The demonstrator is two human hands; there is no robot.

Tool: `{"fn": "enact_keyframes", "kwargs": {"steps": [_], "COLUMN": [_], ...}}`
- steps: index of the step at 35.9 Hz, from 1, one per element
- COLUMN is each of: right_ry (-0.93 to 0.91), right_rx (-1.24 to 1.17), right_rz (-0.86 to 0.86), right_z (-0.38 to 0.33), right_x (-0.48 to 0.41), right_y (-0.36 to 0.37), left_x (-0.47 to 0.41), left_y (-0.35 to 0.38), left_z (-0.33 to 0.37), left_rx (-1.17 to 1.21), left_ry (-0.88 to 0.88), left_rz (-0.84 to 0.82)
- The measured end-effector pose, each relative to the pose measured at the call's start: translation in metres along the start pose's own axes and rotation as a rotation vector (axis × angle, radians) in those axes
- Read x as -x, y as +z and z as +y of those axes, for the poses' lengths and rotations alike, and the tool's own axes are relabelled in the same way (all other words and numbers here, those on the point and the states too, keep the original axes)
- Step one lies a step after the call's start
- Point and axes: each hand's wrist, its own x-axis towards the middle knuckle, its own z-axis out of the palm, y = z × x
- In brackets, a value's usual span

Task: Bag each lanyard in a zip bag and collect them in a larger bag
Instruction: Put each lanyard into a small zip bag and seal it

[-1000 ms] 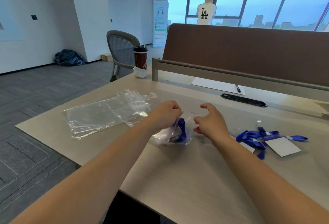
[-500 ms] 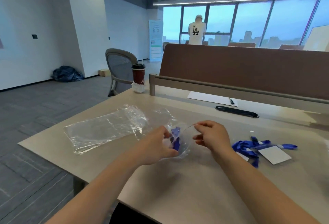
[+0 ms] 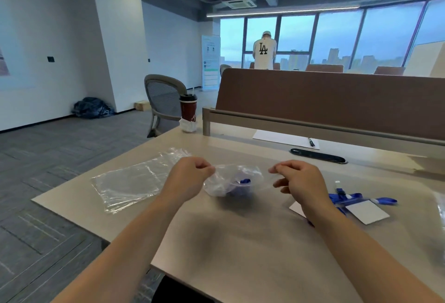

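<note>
My left hand (image 3: 190, 177) and right hand (image 3: 298, 180) are raised above the table (image 3: 240, 242), each pinching a top corner of the small zip bag (image 3: 231, 181) stretched between them, the blue lanyard (image 3: 242, 182) bunched inside. Half a second ago they sat closer together and lower. More lanyards (image 3: 349, 200) lie right, partly behind my wrist; the larger bag (image 3: 130, 180) lies left. The bag's seal is too blurred to judge.

Both hands (image 3: 243, 177) pinching a zip bag (image 3: 231, 181) (blue lanyard (image 3: 242, 182) inside) above the table (image 3: 240, 242).
</note>
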Motion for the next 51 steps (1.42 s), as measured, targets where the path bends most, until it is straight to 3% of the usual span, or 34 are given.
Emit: {"fn": "enact_keyframes", "kwargs": {"steps": [9, 13, 21, 30, 37, 43, 51], "right_ry": [-0.054, -0.089, -0.181, -0.097, -0.086, -0.072, -0.278], "right_rx": [-0.101, -0.022, 0.201, 0.011, 0.033, 0.190, 0.765], "right_rz": [-0.048, -0.172, -0.172, -0.171, -0.222, -0.334, -0.425], "right_z": [0.002, 0.011, 0.021, 0.026, 0.027, 0.022, -0.013], "right_x": [0.001, 0.004, 0.008, 0.013, 0.013, 0.005, -0.002], "right_y": [-0.016, -0.025, -0.024, -0.020, -0.020, -0.028, -0.008], "left_x": [-0.003, 0.001, 0.009, 0.016, 0.020, 0.020, 0.022], "left_y": [0.004, 0.004, 0.020, 0.026, 0.037, 0.040, 0.045], "left_z": [0.005, -0.009, -0.026, -0.042, -0.040, -0.043, -0.051], "left_rx": [0.442, 0.341, 0.383, 0.623, 0.693, 0.705, 0.680], "left_ry": [-0.104, -0.020, 0.054, -0.021, 0.024, -0.003, -0.018], "left_rz": [-0.144, -0.226, -0.045, -0.059, -0.109, -0.091, -0.010]}}
